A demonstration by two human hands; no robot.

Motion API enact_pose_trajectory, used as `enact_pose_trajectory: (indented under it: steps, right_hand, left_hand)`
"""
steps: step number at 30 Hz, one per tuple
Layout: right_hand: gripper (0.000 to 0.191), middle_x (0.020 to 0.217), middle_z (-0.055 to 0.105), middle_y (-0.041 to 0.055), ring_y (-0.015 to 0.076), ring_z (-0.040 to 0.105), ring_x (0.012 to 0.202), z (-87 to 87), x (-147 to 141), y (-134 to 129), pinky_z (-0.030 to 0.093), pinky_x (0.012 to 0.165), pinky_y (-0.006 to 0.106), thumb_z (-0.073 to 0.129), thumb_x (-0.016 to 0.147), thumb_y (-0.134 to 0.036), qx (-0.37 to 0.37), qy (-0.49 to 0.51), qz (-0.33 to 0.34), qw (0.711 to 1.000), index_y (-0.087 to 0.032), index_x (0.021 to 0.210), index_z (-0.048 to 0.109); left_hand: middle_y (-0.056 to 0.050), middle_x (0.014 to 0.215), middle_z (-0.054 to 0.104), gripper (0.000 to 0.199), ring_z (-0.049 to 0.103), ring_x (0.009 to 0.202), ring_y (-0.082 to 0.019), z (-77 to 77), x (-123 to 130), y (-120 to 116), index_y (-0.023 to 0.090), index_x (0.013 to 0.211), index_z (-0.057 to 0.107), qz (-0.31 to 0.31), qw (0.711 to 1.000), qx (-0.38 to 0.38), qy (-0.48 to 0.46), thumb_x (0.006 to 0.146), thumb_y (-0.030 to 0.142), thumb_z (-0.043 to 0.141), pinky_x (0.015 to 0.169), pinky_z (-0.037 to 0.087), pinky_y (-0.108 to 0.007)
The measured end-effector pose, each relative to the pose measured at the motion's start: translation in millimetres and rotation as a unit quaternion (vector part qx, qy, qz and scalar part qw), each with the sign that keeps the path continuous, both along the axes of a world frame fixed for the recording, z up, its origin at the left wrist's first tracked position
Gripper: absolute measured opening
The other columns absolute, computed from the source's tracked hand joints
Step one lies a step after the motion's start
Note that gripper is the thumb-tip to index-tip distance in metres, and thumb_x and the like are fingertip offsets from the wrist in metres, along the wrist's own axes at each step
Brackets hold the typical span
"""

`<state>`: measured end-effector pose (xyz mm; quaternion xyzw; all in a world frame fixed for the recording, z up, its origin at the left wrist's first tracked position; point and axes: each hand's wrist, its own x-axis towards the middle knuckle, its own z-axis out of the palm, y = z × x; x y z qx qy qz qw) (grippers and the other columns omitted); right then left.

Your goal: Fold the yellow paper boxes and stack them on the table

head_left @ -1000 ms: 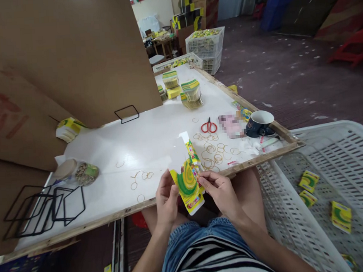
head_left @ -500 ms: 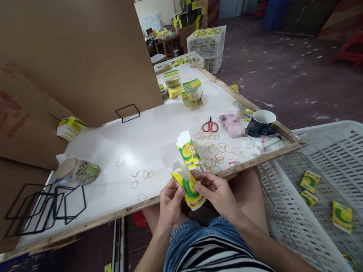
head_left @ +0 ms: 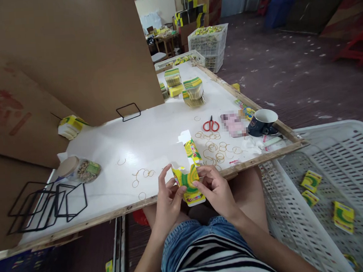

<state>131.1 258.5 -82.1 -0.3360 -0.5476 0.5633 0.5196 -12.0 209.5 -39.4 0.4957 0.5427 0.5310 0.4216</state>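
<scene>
A yellow and green carton (head_left: 187, 179) is held over the table's front edge, its white flaps standing up at the top. My left hand (head_left: 169, 195) grips its left side, thumb on the front and index finger raised near the top left corner. On the right side my right hand (head_left: 215, 188) pinches the carton, with the thumb on its front. Just behind it, a second yellow and green carton (head_left: 192, 149) with white flaps lies on the white table (head_left: 101, 145).
Rubber bands (head_left: 220, 157), red-handled scissors (head_left: 211, 125) and a dark mug (head_left: 263, 122) are on the right. Stacked cartons (head_left: 193, 91) stand farther back. A jar (head_left: 87, 170) and black wire frames (head_left: 69, 202) are left. A white crate (head_left: 333, 137) holds small boxes.
The held carton has turned more upright and looks wider, its front facing me more. My left index finger has lifted away from its side. The camera view has shifted slightly.
</scene>
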Motion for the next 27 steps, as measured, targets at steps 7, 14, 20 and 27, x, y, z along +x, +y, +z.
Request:
enact_pose_trajectory:
  steps: [7, 14, 20, 27]
  right_hand:
    - [0.037, 0.101, 0.062, 0.0028, 0.0145, 0.061, 0.079, 9.1, 16, 11, 0.05, 0.069, 0.026, 0.06, 0.09, -0.032, 0.026, 0.025, 0.136, 0.99, -0.027, 0.127, 0.054]
    - [0.014, 0.079, 0.059, 0.0001, 0.0132, 0.056, 0.071, 24.1, 27, 24, 0.045, 0.065, 0.024, 0.055, 0.094, -0.034, 0.077, -0.023, 0.175, 0.981, -0.021, 0.091, 0.06]
    - [0.011, 0.085, 0.063, 0.0025, 0.0149, 0.059, 0.075, 20.7, 22, 24, 0.048, 0.067, 0.026, 0.059, 0.091, -0.032, 0.119, -0.023, 0.084, 0.989, -0.021, 0.091, 0.062]
    - [0.024, 0.093, 0.07, 0.0062, 0.0214, 0.063, 0.096, 30.7, 26, 29, 0.05, 0.087, 0.035, 0.054, 0.094, -0.037, 0.129, -0.012, 0.036, 0.991, -0.022, 0.091, 0.073]
  left_hand:
    - [-0.012, 0.12, 0.065, 0.051, 0.067, 0.104, -0.024, 11.5, -11, -4, 0.026, 0.135, 0.036, -0.128, 0.99, -0.021, -0.061, 0.09, 0.025, 0.06, 0.08, 0.057, -0.032]
    - [-0.005, 0.104, 0.072, 0.033, 0.069, 0.095, -0.018, 9.6, -11, -8, 0.024, 0.114, 0.044, -0.171, 0.979, -0.024, -0.11, 0.088, 0.017, 0.064, 0.078, 0.054, -0.024]
    - [-0.009, 0.118, 0.068, 0.072, 0.071, 0.091, -0.019, 9.1, -9, -8, 0.035, 0.139, 0.017, -0.166, 0.975, -0.049, -0.142, 0.087, 0.018, 0.065, 0.076, 0.057, -0.028]
    - [-0.011, 0.118, 0.067, 0.044, 0.071, 0.087, -0.017, 6.3, -12, -3, 0.023, 0.126, 0.045, -0.116, 0.991, -0.037, -0.062, 0.087, 0.022, 0.065, 0.074, 0.058, -0.025]
